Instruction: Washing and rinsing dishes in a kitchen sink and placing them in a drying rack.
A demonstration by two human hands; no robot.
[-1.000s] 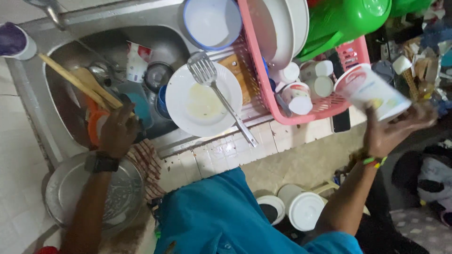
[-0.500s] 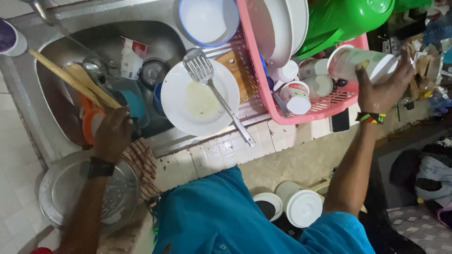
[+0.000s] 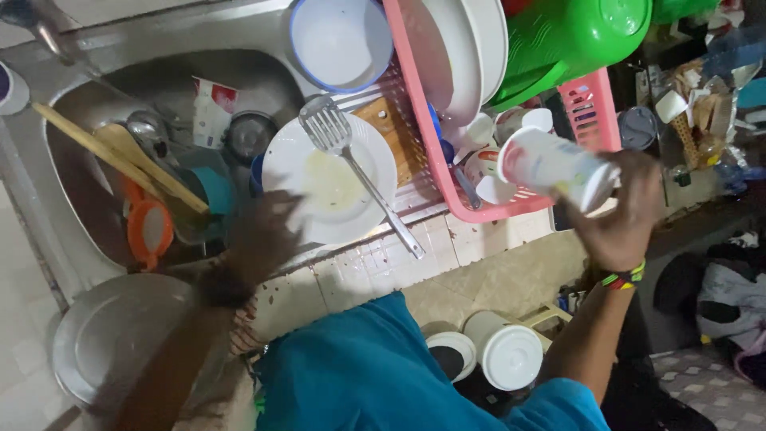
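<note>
White and shiny, the mug [image 3: 558, 166] has coloured marks on its side and is tipped over sideways. The right hand [image 3: 618, 215] is wrapped tight around it. It hangs in the air just past the front edge of the pink dish rack [image 3: 447, 179], with its open end pointing to the right.

The mug looks hard, like pottery, so it could chip or crack if it bumps the other cups [image 3: 511, 128] in the rack. It is likely wet and slippery. It does not look heavy for one hand. I cannot see a handle, so the best place to hold it is around the middle, with the fingers spread wide, as the hand does now.

The left hand [image 3: 263, 235] is blurry. It is down by the near edge of the white plate [image 3: 329, 179], which sits on the edge of the steel sink [image 3: 104, 96]. I cannot tell if its fingers are open or closed, or if it touches the plate. The plate has some yellow mess on it and a metal spatula [image 3: 351, 160] lying across it.

The sink holds wooden spoons [image 3: 120, 160], an orange strainer [image 3: 149, 231] and a small carton [image 3: 211, 112]. A white bowl with a blue rim [image 3: 339, 40] sits behind the plate. A steel pan [image 3: 112, 335] sits near the left arm, and a green jug [image 3: 574, 40] lies behind the rack.
</note>
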